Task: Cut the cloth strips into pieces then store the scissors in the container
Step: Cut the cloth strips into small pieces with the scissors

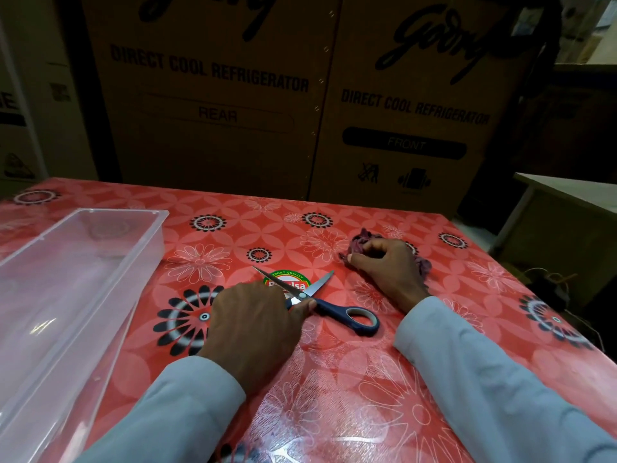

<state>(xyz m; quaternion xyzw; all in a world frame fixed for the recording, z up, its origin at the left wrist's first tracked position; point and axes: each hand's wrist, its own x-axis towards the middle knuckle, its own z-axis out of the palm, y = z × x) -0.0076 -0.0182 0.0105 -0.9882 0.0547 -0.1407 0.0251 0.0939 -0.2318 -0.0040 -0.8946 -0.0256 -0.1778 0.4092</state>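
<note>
1. Centrally on the red floral table, scissors lie with blades spread; left hand curls over one handle.
2. Right hand grips bunched purple cloth toward the right edge.
3. Clear plastic container sits along the left edge, apart from both hands.
</note>
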